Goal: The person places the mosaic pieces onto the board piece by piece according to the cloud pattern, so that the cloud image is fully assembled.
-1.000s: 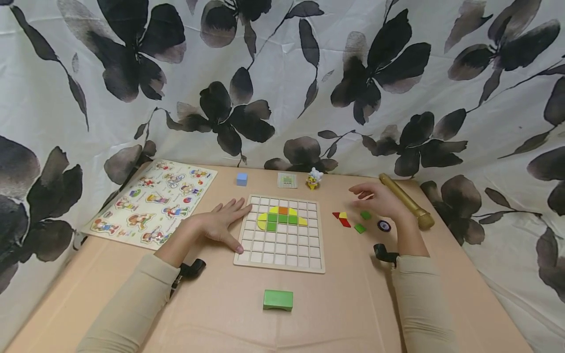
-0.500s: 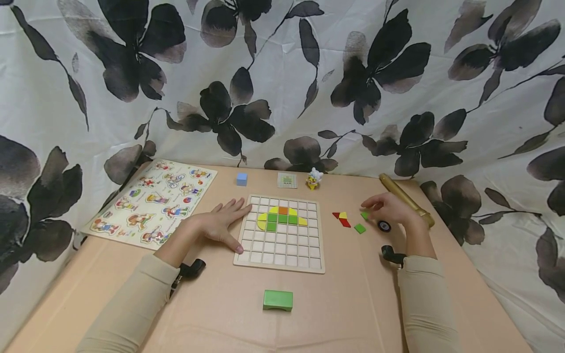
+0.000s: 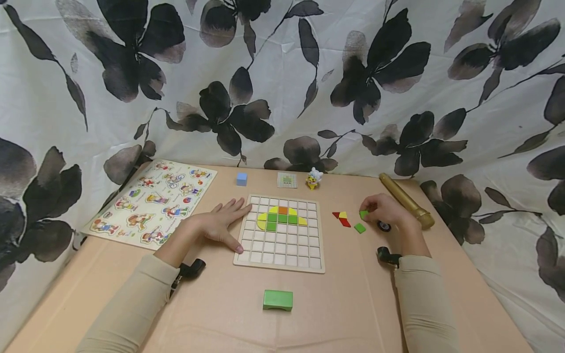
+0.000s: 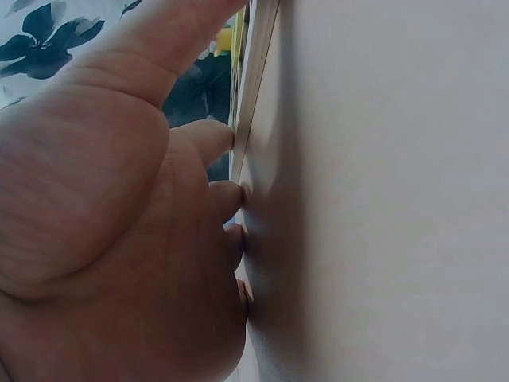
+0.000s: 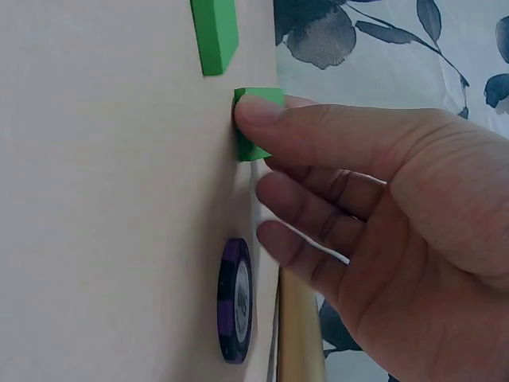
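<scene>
My right hand (image 3: pixel 388 211) pinches a small green square tile (image 5: pixel 258 143) between thumb and forefinger; in the right wrist view the tile stands close to the table top. A second green tile (image 3: pixel 359 228) lies just in front of it. To their left are red tiles (image 3: pixel 345 222) and a yellow tile (image 3: pixel 343 214). My left hand (image 3: pixel 218 225) lies spread at the left edge of a white gridded board (image 3: pixel 287 255), thumb and fingertips touching it. Green, yellow and orange tiles (image 3: pixel 282 210) form a dome shape on the board's upper half.
A dark round chip (image 3: pixel 384 226) lies under my right hand, beside a gold tube (image 3: pixel 406 201). At the back stand a blue cube (image 3: pixel 241 179), a small card (image 3: pixel 287 180) and a bee figurine (image 3: pixel 314 179). A sticker sheet (image 3: pixel 152 203) lies left, a green block (image 3: pixel 278 300) in front.
My right hand has come down onto the green tile, and its thumb and forefinger have closed on it. The left hand and the board have stayed put.
</scene>
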Demonstrator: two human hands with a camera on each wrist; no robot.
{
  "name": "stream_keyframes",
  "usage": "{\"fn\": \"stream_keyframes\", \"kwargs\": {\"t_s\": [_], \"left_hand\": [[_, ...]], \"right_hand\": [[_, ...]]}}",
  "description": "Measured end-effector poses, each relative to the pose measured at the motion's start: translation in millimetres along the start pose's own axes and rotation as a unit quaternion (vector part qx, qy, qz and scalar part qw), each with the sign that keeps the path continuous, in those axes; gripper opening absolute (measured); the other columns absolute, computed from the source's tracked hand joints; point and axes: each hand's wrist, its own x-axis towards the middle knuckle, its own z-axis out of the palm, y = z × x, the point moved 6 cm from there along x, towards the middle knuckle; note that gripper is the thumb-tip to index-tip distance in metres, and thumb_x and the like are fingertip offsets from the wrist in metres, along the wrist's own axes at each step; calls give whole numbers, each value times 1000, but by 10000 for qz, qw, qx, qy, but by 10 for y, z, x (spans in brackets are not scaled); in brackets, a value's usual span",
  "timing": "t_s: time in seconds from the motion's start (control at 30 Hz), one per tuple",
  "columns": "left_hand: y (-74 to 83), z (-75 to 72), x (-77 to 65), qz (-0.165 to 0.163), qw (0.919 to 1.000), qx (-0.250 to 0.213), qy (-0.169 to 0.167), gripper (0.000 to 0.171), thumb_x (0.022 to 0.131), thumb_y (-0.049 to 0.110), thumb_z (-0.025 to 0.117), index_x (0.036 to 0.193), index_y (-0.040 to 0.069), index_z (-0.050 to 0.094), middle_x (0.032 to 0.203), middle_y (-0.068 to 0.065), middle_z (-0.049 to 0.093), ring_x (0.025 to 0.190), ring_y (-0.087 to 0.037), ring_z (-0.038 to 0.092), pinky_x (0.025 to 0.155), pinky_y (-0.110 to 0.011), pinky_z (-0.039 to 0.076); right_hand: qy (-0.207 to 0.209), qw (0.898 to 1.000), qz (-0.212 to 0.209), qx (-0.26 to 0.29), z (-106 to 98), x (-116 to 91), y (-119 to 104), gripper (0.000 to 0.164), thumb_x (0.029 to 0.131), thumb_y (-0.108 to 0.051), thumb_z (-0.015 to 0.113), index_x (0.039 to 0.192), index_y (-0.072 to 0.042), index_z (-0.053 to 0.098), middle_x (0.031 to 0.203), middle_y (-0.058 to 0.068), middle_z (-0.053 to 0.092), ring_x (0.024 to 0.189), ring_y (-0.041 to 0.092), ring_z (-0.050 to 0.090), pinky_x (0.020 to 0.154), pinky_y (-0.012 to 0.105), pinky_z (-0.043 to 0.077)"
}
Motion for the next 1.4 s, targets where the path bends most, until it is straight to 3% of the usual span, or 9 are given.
{"fn": "stream_keyframes", "kwargs": {"t_s": [0.13, 0.3, 0.5, 0.63, 0.8, 1.07, 1.4], "left_hand": [[7, -2, 2, -4, 10000, 6, -25, 131, 73, 64, 86, 169, 14, 12, 175, -19, -7, 161, -43, -9, 128, -65, -4], [-1, 7, 16, -19, 10000, 1, -55, 132, 73, 65, 85, 169, 15, 10, 175, -18, -8, 162, -42, -10, 128, -64, -4], [-4, -9, 11, 101, 9999, -38, 36, 131, 73, 62, 86, 169, 12, 12, 175, -20, -5, 161, -44, -9, 128, -66, -4], [-3, -17, 13, 104, 9999, -61, 51, 131, 73, 62, 86, 169, 12, 12, 175, -20, -5, 161, -44, -8, 128, -66, -4], [-7, -9, 30, 70, 10000, -50, 0, 131, 73, 63, 86, 169, 14, 12, 175, -19, -6, 161, -42, -9, 128, -65, -5], [-7, -1, 33, 50, 10000, -49, -11, 130, 73, 63, 85, 169, 13, 12, 175, -19, -6, 161, -43, -9, 128, -65, -4], [-4, -8, 26, 38, 10000, -28, 1, 130, 74, 63, 86, 169, 14, 12, 175, -19, -5, 161, -42, -8, 128, -65, -3]], "right_hand": [[203, 9997, -20, 105, -13, 31, -5, 10, 89, 1, 76, 98, -2, 72, 89, 9, 67, 80, 21, 57, 67, 28, 51], [510, 9984, -73, 228, -48, 65, -58, 15, 96, -3, 69, 110, -3, 75, 92, 10, 67, 80, 22, 60, 64, 28, 53], [686, 9952, -404, 563, -43, 117, -314, 26, 98, -11, 70, 122, -2, 75, 107, 13, 73, 95, 25, 65, 76, 27, 58], [472, 9921, -718, 916, 21, 154, -544, 30, 98, -6, 70, 127, 0, 71, 113, 17, 71, 103, 26, 64, 83, 19, 57], [21, 9877, -917, 1267, 139, 183, -800, 33, 97, -5, 70, 129, 2, 69, 110, 19, 67, 95, 29, 74, 81, 22, 59], [121, 9861, -1312, 1013, 354, 249, -1224, 28, 91, -15, 81, 118, -7, 76, 96, 8, 69, 83, 25, 62, 66, 26, 54], [-513, 9774, -1787, 1008, 770, 313, -1675, 26, 88, -9, 83, 113, -2, 77, 92, 5, 73, 82, 18, 65, 73, 24, 56]]}}
